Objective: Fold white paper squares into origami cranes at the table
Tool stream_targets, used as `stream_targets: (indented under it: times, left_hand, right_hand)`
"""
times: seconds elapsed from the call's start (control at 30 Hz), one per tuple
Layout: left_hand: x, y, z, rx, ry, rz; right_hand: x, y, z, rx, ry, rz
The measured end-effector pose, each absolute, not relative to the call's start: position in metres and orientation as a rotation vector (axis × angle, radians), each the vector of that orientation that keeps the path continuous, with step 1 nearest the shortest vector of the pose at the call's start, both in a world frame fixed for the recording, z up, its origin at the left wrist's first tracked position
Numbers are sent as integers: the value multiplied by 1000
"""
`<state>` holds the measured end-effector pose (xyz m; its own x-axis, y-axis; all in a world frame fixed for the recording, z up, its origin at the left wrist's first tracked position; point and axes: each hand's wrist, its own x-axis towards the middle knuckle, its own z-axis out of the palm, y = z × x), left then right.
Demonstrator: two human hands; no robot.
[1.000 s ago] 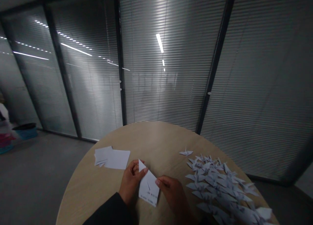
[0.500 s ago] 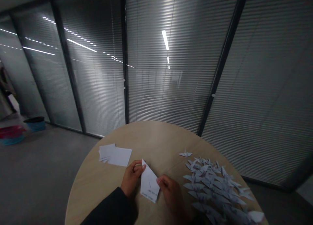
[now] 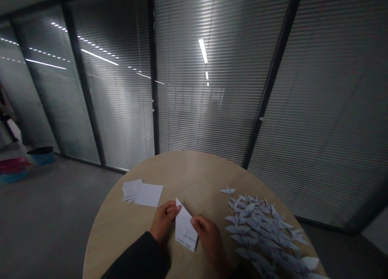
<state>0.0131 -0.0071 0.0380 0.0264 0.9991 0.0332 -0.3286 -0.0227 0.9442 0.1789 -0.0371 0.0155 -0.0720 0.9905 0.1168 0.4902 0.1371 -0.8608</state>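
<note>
A folded white sheet of paper [image 3: 184, 226] with a pointed top lies on the round wooden table [image 3: 194, 174] right in front of me. My left hand [image 3: 163, 223] pinches its left edge near the point, with a dark sleeve behind it. On the sheet's right edge, my right hand [image 3: 209, 240] presses with closed fingers. Both hands are on the paper, close together.
A small stack of flat white square sheets [image 3: 142, 192] lies to the left of my hands. Several folded paper cranes [image 3: 259, 230] cover the table's right side. Glass walls with blinds stand behind the table. Coloured tubs [image 3: 18, 166] sit on the floor far left.
My right hand has slid a little left along the paper's edge, and the sheet looks narrower. The camera has shifted slightly.
</note>
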Motion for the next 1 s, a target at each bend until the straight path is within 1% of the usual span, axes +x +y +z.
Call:
stream_targets:
  times: [0.4, 0.57, 0.83, 1.0]
  left_hand:
    - [12, -1, 37, 906, 942, 1438]
    - [11, -1, 36, 961, 986, 1457]
    - [13, -9, 41, 995, 1013, 1486]
    - [10, -2, 32, 980, 1001, 1460]
  right_hand:
    - [177, -37, 15, -1433, -1730, 899]
    - [178, -36, 13, -1455, -1754, 867]
    - [179, -34, 10, -1416, -1754, 914]
    - [177, -32, 6, -1381, -1738, 952]
